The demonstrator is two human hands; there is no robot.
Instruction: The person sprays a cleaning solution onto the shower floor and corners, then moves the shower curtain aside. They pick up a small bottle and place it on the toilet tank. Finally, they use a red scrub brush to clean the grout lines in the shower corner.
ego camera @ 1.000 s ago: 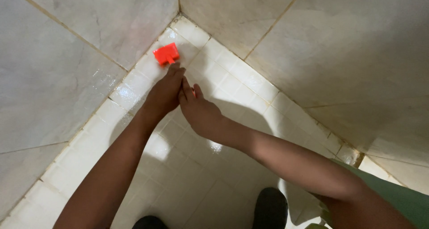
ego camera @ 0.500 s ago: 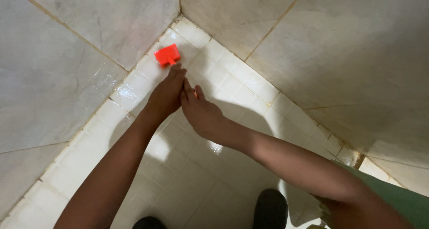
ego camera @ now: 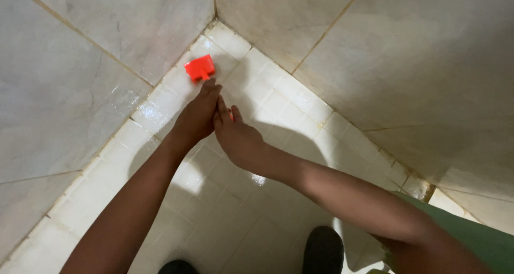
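Just past my fingertips, toward the corner, the bright red plastic brush head (ego camera: 199,68) lies on the white square-tiled floor (ego camera: 225,220), its short neck running back under my left hand (ego camera: 196,118). My left fingers (ego camera: 210,89) are pressed together and laid down over that neck; whether they close around it from underneath I cannot tell. My right hand (ego camera: 239,140) sits just beside the left, touching it along the thumb side, fingers curled together, with a sliver of red showing between the 2 hands. Whether the right fingers grip anything I cannot tell either. Nothing stands between my fingers and the brush head. On the far side of it, the 2 pale marble wall slabs (ego camera: 80,60) meet in a brownish grout seam (ego camera: 214,4), so the brush head is hemmed in: wall just to the left of my fingers, wall beyond them and to the right, and only a narrow wedge of floor tiles ahead. The open room lies behind my wrists, where the wet, shiny floor widens toward me. Down there, near my body and well apart from my fingers, are my 2 dark shoe tips (ego camera: 323,247), and the green cloth (ego camera: 460,236) at my right side. A low stained tile edge (ego camera: 417,184) runs along the foot of the right wall, well to the right of my hands.
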